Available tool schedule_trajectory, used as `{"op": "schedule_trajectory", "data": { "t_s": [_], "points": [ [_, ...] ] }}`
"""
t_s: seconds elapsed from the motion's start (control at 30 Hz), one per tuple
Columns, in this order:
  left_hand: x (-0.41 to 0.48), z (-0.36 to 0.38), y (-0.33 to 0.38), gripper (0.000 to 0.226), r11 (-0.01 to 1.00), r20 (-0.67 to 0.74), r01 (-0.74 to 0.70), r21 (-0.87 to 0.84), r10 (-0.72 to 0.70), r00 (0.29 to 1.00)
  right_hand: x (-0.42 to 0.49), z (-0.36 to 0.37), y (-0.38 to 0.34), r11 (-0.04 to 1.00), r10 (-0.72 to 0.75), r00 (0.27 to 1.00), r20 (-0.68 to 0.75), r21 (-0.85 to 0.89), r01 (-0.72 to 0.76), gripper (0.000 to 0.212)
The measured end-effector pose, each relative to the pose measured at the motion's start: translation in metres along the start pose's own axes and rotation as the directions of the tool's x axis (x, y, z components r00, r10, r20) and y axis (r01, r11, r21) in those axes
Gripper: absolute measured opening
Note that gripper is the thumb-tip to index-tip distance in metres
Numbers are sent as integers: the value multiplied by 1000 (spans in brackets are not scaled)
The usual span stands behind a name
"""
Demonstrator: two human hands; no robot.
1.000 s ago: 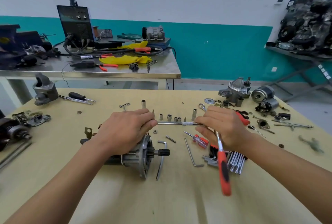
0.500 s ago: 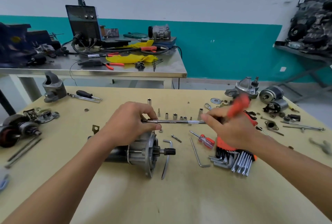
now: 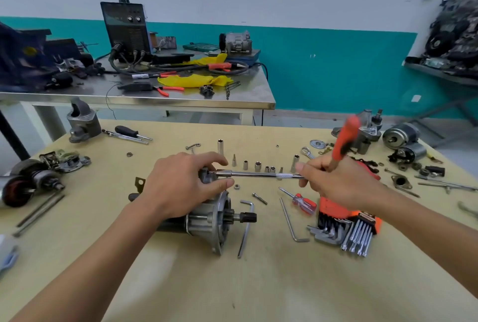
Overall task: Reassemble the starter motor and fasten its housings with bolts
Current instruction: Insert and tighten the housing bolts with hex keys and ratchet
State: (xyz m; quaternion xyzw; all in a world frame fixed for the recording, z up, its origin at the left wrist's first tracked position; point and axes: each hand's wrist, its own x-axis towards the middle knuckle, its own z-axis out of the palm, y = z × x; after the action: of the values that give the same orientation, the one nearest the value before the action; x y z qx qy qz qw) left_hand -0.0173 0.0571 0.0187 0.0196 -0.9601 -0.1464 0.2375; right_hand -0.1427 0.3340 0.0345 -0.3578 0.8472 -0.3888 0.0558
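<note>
While the left hand [image 3: 181, 184] clasped the grey metal starter motor [image 3: 216, 221], the right hand [image 3: 336, 182] gripped an orange-handled ratchet [image 3: 261, 173], likely tightening; the next swing needed squareness.

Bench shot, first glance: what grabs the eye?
The grey metal starter motor lies mid-table, gripped by the left hand. A long chrome extension bar runs from its housing to the right hand, which holds a blurred orange-handled ratchet. An orange hex-key holder lies to the motor's right.

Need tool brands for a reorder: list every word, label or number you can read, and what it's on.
No text is legible.
Label on the orange hex key holder: too blurred.
Panel markings on the black welder: too small.
</note>
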Motion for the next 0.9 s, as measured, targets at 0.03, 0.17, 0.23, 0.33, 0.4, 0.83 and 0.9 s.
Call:
{"op": "schedule_trajectory", "data": {
  "t_s": [0.03,0.17,0.23,0.33,0.4,0.83,0.9],
  "points": [
    [0,3,1,63,999,-16,-8,42,9,1000,-2,2,4,937,-280,954,-108,-249,247,50],
    [-1,12,1,76,987,-70,-5,159,17,997,0,11,28,490,-793,609,-4,-597,635,22],
    [-1,14,0,72,985,-104,20,170,-2,995,-1,16,27,749,-614,783,-104,-390,536,35],
    [-2,18,0,60,984,-151,52,170,-27,988,-5,21,13,993,-100,991,-85,47,104,52],
    [-3,20,1,56,982,-175,67,175,-36,984,2,10,6,938,197,977,82,275,-212,49],
    [-2,19,0,53,983,-164,87,162,-60,985,6,3,20,406,-838,543,45,-613,678,21],
    [-2,19,0,50,984,-179,81,160,-52,983,5,7,16,598,-755,651,-80,-493,632,26]
  ]
}}
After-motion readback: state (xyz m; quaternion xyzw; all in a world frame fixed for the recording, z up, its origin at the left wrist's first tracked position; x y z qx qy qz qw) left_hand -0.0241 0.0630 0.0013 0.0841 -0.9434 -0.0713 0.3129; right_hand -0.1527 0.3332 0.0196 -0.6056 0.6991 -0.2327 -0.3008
